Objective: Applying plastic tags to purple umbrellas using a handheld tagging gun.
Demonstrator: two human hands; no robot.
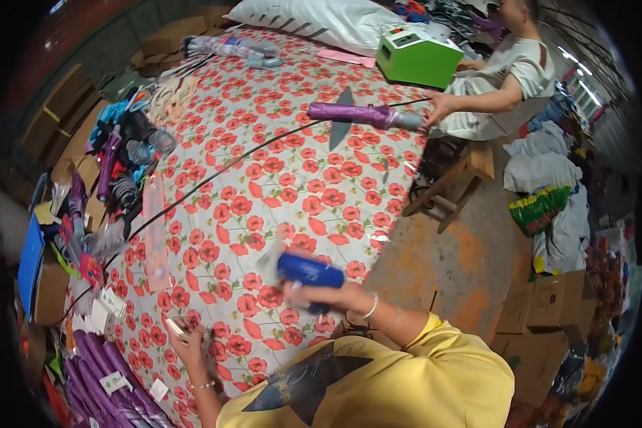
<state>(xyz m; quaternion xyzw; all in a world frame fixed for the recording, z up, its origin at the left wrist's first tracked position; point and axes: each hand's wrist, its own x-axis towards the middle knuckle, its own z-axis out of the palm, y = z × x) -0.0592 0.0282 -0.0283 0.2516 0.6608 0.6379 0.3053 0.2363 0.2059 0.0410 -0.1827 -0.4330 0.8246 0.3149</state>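
Observation:
My right hand (314, 294) is wrapped round a blue, thick-bodied handheld thing (310, 269) with white marks on it. A whitish end on its left side is smeared by motion, so its kind is unclear. Further left, my left hand (189, 347) holds a small stack of white cards (178, 329) between thumb and fingers, low over the table. Beside that hand, at the lower left, lies a bundle of purple folded umbrellas (93, 367), some with white tags (115, 382). Small white card stacks (107, 308) sit just beyond the bundle.
A flower-patterned cloth (299, 192) covers the table. Across it, a co-worker's hand (442, 107) holds a purple folded umbrella (349, 114). A green box (419, 60) and white sack (314, 25) stand at the far edge. A dark cord (221, 167) crosses the cloth. Cartons (542, 307) lie at right.

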